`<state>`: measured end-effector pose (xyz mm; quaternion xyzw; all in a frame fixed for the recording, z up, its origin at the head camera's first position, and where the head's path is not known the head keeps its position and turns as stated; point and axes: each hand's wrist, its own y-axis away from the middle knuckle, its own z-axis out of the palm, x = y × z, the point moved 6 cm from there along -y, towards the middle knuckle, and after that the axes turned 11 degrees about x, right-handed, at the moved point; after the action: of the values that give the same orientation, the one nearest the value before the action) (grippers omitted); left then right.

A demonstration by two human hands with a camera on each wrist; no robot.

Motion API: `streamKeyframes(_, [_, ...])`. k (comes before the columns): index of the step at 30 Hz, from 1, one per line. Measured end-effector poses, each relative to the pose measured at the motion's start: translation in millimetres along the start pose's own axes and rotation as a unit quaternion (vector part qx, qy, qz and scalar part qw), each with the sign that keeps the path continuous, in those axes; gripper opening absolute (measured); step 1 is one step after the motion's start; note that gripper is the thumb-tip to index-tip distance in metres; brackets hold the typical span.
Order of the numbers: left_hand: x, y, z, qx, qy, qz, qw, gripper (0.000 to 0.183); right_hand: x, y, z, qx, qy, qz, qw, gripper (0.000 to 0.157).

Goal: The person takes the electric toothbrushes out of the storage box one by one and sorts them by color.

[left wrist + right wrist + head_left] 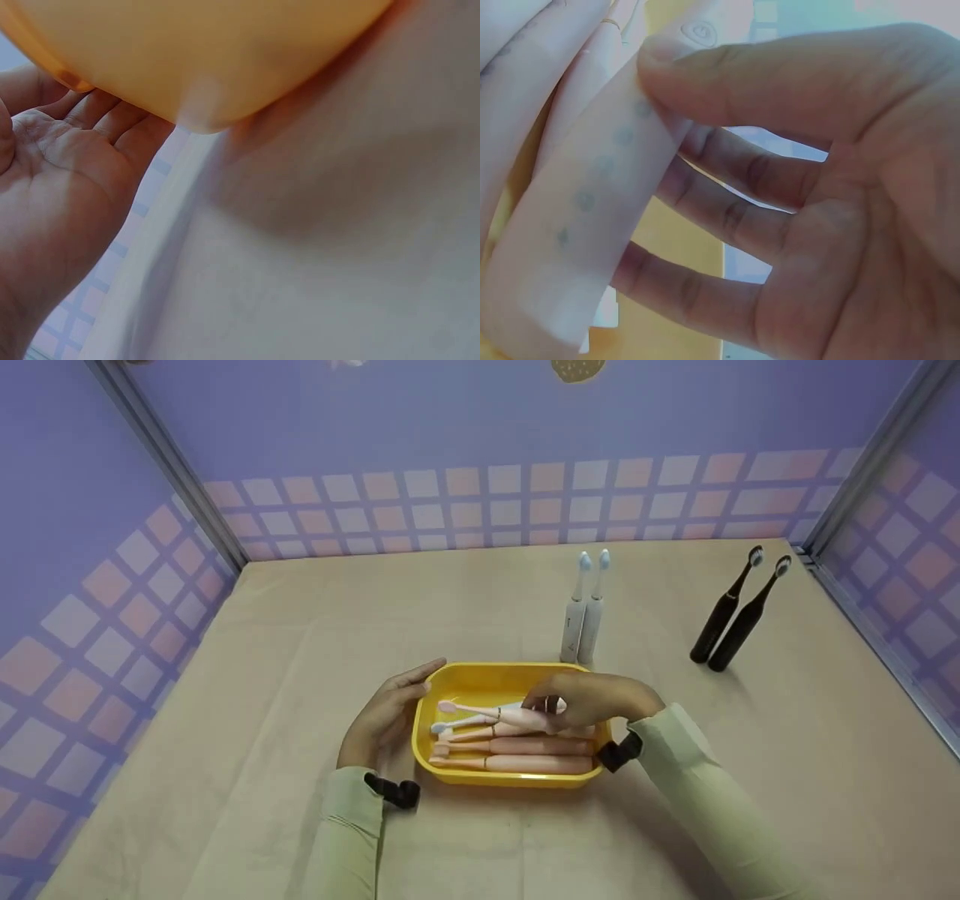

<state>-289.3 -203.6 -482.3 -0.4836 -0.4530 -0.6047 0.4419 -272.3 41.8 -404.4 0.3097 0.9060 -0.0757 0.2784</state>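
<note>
A yellow plastic basket [480, 673] stands on the table, with several pink electric toothbrushes [540, 765] lying in it, brush heads to the left. My right hand [596, 697] reaches over the basket and holds one pink electric toothbrush [525, 718] by its handle. In the right wrist view, the thumb and fingers pinch that handle [592, 187], which has a row of small round marks. Against the basket's left end rests my left hand [386, 712]. Its fingers lie fairly straight along the outer wall in the left wrist view, fingertips hidden. A white brush head [439, 728] also shows inside.
Two white electric toothbrushes [581, 622] stand upright side by side just behind the basket. Two black electric toothbrushes [731, 626] stand farther right. A tiled wall [465, 506] borders the back of the cloth-covered table [337, 615], with side walls left and right.
</note>
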Motion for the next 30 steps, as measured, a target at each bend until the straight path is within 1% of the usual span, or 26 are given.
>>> streamKeyframes(3, [4.0, 4.1, 3.2, 0.002, 0.008, -0.005, 1.0, 0.053, 0, 1, -3.1, 0.016, -0.007, -0.018, 1.0, 0.031])
streamKeyframes(6, [4.9, 5.7, 4.6, 0.004, 0.025, -0.016, 0.9996, 0.052, 1, 4, -5.7, 0.03, -0.016, -0.027, 0.999, 0.031])
streamKeyframes(11, [3.7, 5.2, 5.5, 0.004, 0.03, -0.024, 0.9992, 0.052, 3, 10, -9.0, 0.051, -0.035, -0.028, 0.998, 0.031])
streamKeyframes(15, [4.5, 4.7, 6.4, -0.004, 0.032, -0.019, 0.9993, 0.052, 3, 15, -13.2, 0.078, -0.05, -0.038, 0.995, 0.03])
streamKeyframes(19, [5.2, 5.3, 5.9, 0.0, 0.037, -0.022, 0.9991, 0.052, 2, 20, -16.5, 0.105, -0.058, -0.06, 0.991, 0.032])
streamKeyframes(22, [5.3, 5.7, 5.3, 0.003, 0.031, -0.023, 0.9992, 0.051, 2, 23, -17.3, 0.118, -0.061, -0.071, 0.989, 0.031])
streamKeyframes(25, [5.4, 5.6, 5.3, 0.003, 0.031, -0.024, 0.9992, 0.051, 1, 25, -18.2, 0.127, -0.056, -0.074, 0.988, 0.032])
streamKeyframes(30, [6.2, 6.3, 6.1, 0.003, 0.037, -0.027, 0.999, 0.051, 2, 29, -20.8, 0.142, -0.043, -0.063, 0.987, 0.032])
